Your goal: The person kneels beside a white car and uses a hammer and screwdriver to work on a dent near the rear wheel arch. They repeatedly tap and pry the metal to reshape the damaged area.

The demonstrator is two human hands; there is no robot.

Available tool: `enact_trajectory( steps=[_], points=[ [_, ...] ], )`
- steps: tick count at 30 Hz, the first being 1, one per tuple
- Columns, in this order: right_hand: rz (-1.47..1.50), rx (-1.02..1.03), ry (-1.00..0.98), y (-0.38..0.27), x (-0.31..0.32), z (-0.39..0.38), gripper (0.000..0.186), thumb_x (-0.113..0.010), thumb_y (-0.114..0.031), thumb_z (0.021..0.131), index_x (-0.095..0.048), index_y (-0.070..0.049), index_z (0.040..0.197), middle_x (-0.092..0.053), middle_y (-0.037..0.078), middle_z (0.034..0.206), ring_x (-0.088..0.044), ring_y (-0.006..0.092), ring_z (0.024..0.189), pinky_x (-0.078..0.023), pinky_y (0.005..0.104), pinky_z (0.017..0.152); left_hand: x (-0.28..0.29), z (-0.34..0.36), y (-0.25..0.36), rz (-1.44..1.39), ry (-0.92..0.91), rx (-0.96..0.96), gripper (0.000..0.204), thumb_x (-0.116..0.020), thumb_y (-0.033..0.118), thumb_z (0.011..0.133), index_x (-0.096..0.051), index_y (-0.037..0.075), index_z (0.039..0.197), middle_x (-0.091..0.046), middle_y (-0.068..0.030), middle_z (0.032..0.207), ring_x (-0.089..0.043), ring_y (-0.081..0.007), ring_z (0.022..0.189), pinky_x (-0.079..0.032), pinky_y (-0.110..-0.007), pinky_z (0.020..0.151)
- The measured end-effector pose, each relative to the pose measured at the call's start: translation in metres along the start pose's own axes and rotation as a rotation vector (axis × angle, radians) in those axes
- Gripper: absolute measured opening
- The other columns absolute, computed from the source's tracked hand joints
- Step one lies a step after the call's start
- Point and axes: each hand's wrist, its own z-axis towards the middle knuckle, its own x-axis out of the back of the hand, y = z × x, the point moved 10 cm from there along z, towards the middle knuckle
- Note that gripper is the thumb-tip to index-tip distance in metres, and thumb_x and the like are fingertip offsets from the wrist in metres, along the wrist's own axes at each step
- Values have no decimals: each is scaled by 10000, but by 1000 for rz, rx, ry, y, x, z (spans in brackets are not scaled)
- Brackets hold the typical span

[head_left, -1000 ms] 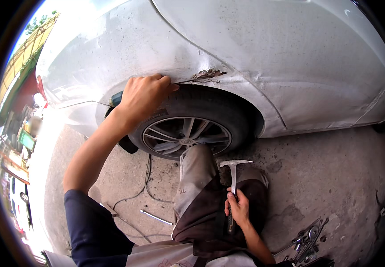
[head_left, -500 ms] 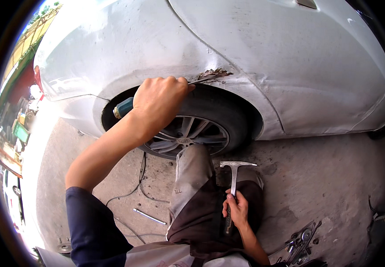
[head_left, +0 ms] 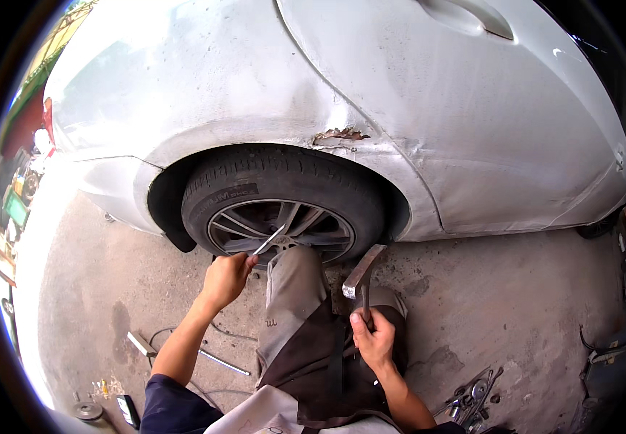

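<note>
My left hand (head_left: 227,281) is closed round a screwdriver, whose metal shaft (head_left: 269,239) points up and right in front of the wheel (head_left: 284,173); its handle is hidden in my fist. My right hand (head_left: 374,337) grips a pick hammer (head_left: 364,272) by the shaft, above my right thigh, its head raised. Both tools are apart from the white car body (head_left: 204,87). Above the wheel arch, close to the door seam, a torn, rusty hole (head_left: 340,135) with jagged edges shows in the dented panel.
On the concrete floor, a metal bar (head_left: 225,362) and dark cables (head_left: 219,329) lie to my left. A phone (head_left: 128,411) rests farther left. Several metal tools (head_left: 474,397) are heaped at lower right. My knee stands close before the wheel.
My left hand has come down and back from the torn hole, bringing the screwdriver in front of the wheel. The hammer in my right hand has been raised and its head turned.
</note>
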Motion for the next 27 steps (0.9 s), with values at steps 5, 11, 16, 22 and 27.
enact_trajectory(
  steps=[5, 11, 16, 22, 27],
  points=[
    [191, 210, -228, -66, -43, 56, 285, -557, -270, 1032, -573, 3, 953, -504, 10, 627, -464, 70, 482, -386, 234, 438, -174, -78, -202, -331, -119, 667, 552, -499, 473, 1013, -653, -6, 789, -638, -161, 613, -648, -281, 502, -510, -413, 538],
    [180, 289, -228, -109, -74, 117, 444, -465, -391, 1057, -561, 40, 1018, -493, 26, 630, -477, 87, 498, -414, 239, 433, -292, -136, -293, -276, -183, 897, 504, -478, 412, 1028, -681, -20, 865, -689, -183, 695, -701, -287, 554, -557, -429, 590],
    [141, 256, -262, -98, -106, 141, 539, -413, -467, 1056, -536, 56, 1021, -501, 55, 631, -490, 114, 475, -437, 265, 432, -332, -146, -321, -161, -250, 932, 459, -505, 423, 1001, -714, 16, 984, -709, -248, 943, -693, -412, 912, -534, -503, 811],
    [-9, 393, -115, -58, -114, 179, 589, -430, -527, 1034, -549, 44, 951, -507, 65, 617, -501, 127, 485, -444, 281, 449, -360, -139, -342, -176, -279, 951, 452, -509, 438, 991, -720, 40, 1036, -688, -266, 1045, -645, -445, 1045, -513, -517, 880],
    [-32, 432, -68, -34, -114, 204, 480, -473, -444, 1045, -562, 7, 906, -482, 23, 594, -480, 97, 489, -414, 256, 447, -395, -132, -362, -225, -322, 882, 418, -515, 418, 982, -723, 63, 1055, -685, -264, 1050, -648, -439, 1039, -515, -527, 872]
  ],
)
